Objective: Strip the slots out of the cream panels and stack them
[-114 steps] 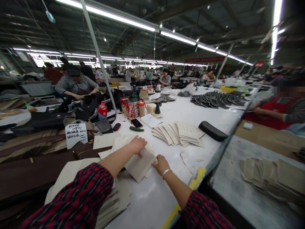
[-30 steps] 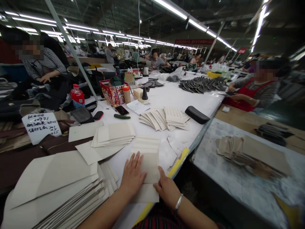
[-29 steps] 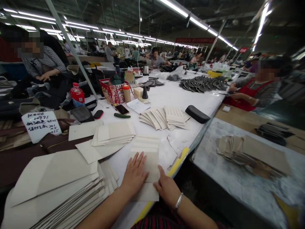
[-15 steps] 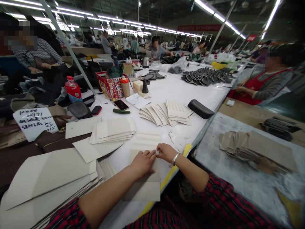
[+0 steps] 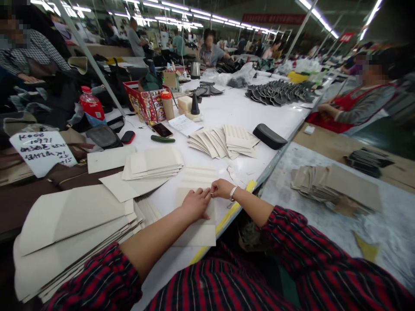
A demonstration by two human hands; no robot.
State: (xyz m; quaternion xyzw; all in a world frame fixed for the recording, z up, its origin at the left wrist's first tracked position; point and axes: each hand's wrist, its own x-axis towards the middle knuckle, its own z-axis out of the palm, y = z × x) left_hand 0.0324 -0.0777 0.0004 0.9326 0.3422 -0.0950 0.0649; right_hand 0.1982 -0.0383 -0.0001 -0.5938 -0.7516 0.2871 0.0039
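Note:
A cream sheet panel lies in front of me on the white table, with raised strips across its far part. My left hand rests flat on it, fingers stretched toward its right edge. At that edge my right hand, with a bracelet at the wrist, is pinched closed beside the left fingertips. What the pinch holds is too small to make out. To the left are a small stack of cream panels and a larger pile of curved panels. Beyond my hands lies a fanned group of ribbed panels.
A black case, a green cucumber-like thing, a phone and a red bottle stand or lie farther back. Yellow tape runs along the table edge. A lower surface at right bears beige pieces. Co-workers sit left and right.
The view has tilted down slightly, so things sit higher in the picture and more of my shirt shows. Both hands stay at the same spot on the panel.

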